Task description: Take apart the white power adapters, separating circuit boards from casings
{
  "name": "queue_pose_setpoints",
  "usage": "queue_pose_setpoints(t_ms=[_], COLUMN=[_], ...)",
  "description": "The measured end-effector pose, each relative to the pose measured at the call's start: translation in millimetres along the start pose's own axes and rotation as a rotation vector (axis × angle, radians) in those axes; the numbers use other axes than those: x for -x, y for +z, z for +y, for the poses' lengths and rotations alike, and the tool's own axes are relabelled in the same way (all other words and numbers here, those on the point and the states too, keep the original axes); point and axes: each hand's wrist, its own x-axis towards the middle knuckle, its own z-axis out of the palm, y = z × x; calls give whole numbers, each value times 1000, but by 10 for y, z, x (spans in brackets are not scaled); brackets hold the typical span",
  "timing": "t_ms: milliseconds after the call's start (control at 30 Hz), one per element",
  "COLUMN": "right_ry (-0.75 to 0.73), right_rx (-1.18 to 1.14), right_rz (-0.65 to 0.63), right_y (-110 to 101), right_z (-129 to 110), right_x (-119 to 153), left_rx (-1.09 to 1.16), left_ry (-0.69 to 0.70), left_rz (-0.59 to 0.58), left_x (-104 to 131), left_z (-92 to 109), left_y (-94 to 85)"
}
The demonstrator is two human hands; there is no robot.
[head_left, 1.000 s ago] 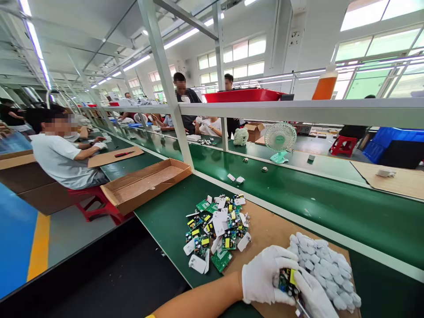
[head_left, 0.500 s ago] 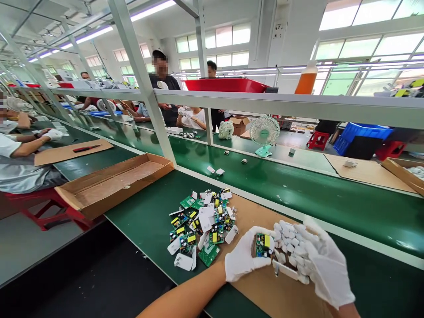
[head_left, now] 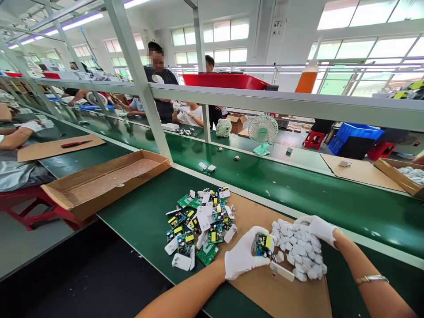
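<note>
Left hand keeps the board while the right hand goes to the pile

Nearest, the gloved left hand (head_left: pixel 243 258) grips a circuit board (head_left: pixel 264 244) between thumb and fingers, its yellow part facing up, above a brown cardboard sheet (head_left: pixel 285 293). A white plate (head_left: pixel 282 271) with a metal prong shows just below and to the right of the board; whether the two are joined is too small to tell.

A second ago both hands were on the board. Now only the left holds it, and the right hand (head_left: pixel 319 227), also gloved, has crossed to the far edge of the pile of white pieces (head_left: pixel 303 249). Its fingers bend down at the edge of the pile, and I cannot tell whether they have closed on a piece. The change suggests that handling of the board has paused, with the left hand steadying it while the right is busy at the pieces.

To the left of the board, well apart from the pile, lies a heap of more boards and white plates (head_left: pixel 205 218). Past it sits a long cardboard box (head_left: pixel 106 179). Farther off, beyond the green belt (head_left: pixel 298 192), stands a small fan (head_left: pixel 261 130), and a red tray (head_left: pixel 225 80) and an orange bottle (head_left: pixel 307 80) rest on the shelf (head_left: pixel 241 95).
</note>
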Motion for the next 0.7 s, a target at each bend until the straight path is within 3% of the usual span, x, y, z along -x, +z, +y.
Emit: queue_pose_setpoints(t_ms=[300, 700], right_ry=[21, 7], right_rx=[-5, -48], right_rz=[-73, -66], right_y=[-93, -43], right_z=[192, 113], right_x=[109, 113], left_rx=[-59, -70], left_ry=[-13, 13], left_rz=[-24, 21], left_x=[16, -15], left_z=[49, -23], left_y=[10, -19])
